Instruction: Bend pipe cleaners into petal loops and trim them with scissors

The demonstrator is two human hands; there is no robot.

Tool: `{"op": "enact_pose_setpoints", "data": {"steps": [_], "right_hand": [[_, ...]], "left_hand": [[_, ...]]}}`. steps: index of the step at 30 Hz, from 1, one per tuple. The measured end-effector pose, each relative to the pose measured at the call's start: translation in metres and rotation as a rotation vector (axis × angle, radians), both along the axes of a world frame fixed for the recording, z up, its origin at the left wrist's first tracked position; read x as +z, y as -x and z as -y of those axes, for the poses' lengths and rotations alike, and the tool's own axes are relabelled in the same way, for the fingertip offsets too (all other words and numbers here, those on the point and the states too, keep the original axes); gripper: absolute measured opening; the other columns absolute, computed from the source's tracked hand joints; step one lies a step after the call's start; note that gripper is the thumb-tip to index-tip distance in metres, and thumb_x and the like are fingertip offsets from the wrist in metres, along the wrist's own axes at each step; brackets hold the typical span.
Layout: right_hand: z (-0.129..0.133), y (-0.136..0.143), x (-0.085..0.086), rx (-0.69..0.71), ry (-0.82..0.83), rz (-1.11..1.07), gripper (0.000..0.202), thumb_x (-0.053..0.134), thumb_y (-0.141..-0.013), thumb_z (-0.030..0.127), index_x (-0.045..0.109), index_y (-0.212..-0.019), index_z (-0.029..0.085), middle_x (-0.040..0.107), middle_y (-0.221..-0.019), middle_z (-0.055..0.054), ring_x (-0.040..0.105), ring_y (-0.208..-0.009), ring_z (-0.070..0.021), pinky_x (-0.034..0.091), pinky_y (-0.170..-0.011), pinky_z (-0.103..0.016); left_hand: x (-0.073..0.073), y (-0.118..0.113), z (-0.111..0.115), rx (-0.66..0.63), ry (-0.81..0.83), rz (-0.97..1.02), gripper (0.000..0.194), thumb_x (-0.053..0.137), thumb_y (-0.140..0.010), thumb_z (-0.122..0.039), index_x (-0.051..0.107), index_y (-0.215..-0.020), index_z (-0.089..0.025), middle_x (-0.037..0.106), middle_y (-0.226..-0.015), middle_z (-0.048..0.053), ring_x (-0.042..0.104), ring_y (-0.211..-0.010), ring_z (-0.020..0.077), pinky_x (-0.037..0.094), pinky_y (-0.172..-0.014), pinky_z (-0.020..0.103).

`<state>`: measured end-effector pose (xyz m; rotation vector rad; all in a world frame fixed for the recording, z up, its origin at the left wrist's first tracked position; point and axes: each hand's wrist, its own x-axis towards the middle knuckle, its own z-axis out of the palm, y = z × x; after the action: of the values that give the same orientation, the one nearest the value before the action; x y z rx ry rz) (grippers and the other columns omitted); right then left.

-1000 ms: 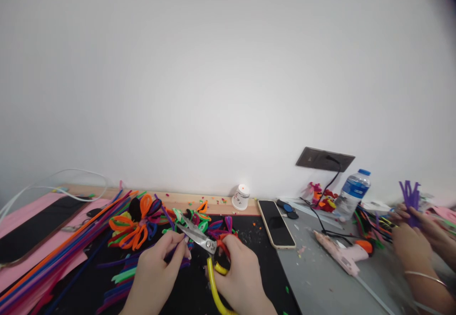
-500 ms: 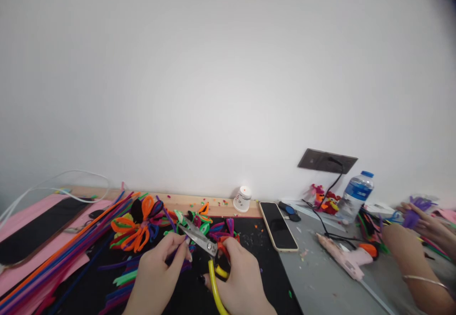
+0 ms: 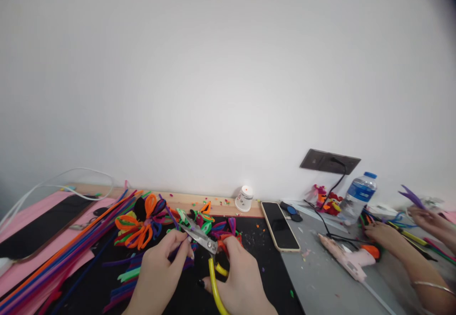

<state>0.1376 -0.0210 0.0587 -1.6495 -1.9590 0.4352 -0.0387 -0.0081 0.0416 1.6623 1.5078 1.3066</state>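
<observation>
My left hand [image 3: 162,262] pinches a purple pipe cleaner [image 3: 172,219], its upper end sticking up past the fingertips. In my right hand [image 3: 240,277] are yellow-handled scissors [image 3: 204,242], their blades parted and reaching to the pipe cleaner just above my left fingers. Whether the blades touch it I cannot tell. Behind my hands lie an orange pipe-cleaner flower [image 3: 142,222] and looped green and purple pipe-cleaner pieces [image 3: 224,227]. Cut green pieces [image 3: 130,275] rest on the black mat [image 3: 274,281], left of my left wrist.
Long pipe cleaners [image 3: 78,239] lie at left beside a dark phone [image 3: 46,224] on pink sheets. Rightward are a paper cup [image 3: 244,199], another phone [image 3: 280,227], a pink glue gun [image 3: 347,258] and a water bottle [image 3: 358,196]. A co-worker's hands [image 3: 384,239] are at far right.
My hands and the scissors keep nearly the same pose. The co-worker's hands have moved apart, one reaching left to the pipe cleaners, the other holding purple strips. The view has shifted slightly.
</observation>
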Motion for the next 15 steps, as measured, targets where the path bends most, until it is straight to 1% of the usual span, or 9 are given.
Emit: {"op": "enact_pose_setpoints", "data": {"steps": [8, 15], "right_hand": [[0.0015, 0.0005, 0.0021, -0.001, -0.013, -0.026, 0.046, 0.075, -0.050, 0.029, 0.050, -0.089, 0.024, 0.060, -0.083, 0.002, 0.056, -0.075, -0.0195, 0.038, -0.063, -0.024], [-0.0010, -0.0018, -0.0013, -0.009, -0.050, -0.076, 0.051, 0.077, -0.048, 0.028, 0.049, -0.091, 0.025, 0.060, -0.084, 0.003, 0.056, -0.075, -0.0177, 0.038, -0.065, -0.023]], "left_hand": [[0.0027, -0.0004, 0.0001, 0.014, -0.019, -0.010, 0.019, 0.046, -0.079, -0.034, 0.050, -0.065, -0.022, 0.061, -0.056, -0.006, 0.059, -0.056, 0.0129, 0.043, -0.058, 0.019], [0.0025, -0.0005, -0.0003, 0.013, -0.015, -0.009, 0.018, 0.047, -0.079, -0.035, 0.050, -0.067, -0.022, 0.060, -0.057, -0.006, 0.059, -0.057, 0.0130, 0.043, -0.059, 0.019]]}}
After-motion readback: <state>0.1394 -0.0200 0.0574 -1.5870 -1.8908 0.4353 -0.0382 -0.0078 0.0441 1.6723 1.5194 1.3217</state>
